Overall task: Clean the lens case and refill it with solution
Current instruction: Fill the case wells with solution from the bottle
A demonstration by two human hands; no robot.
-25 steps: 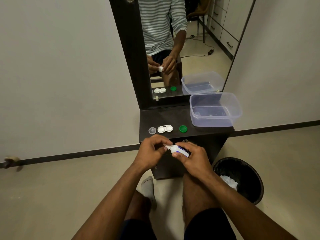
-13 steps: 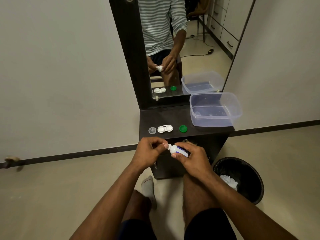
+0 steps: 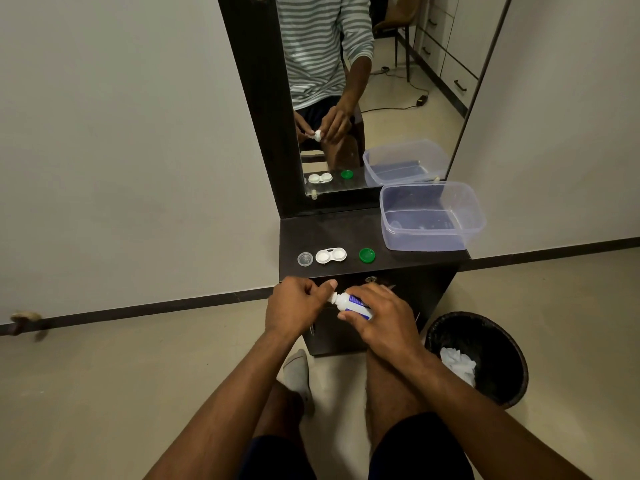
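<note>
Two hands, nearest to me, meet over my knees in front of the cabinet. My right hand (image 3: 381, 317) wraps its fingers round a small white bottle (image 3: 353, 304) with a blue label, lying tilted with its neck to the left. My left hand (image 3: 298, 303) has its fingers curled and pinches at the bottle's tip; what sits under the fingertips I cannot tell.

One black bin (image 3: 479, 358), on the floor to the right, holds crumpled white tissue (image 3: 457, 363).

Three small items sit in a row near the front edge of the dark cabinet top (image 3: 332, 226): a clear round cap (image 3: 305, 259), the white lens case (image 3: 330, 256) with both wells uncovered, just beside it, and a green cap (image 3: 366, 255) a little apart to the right.

One clear plastic tub (image 3: 431, 216), at the back right corner.

One mirror (image 3: 363, 91) behind, repeating the row.
</note>
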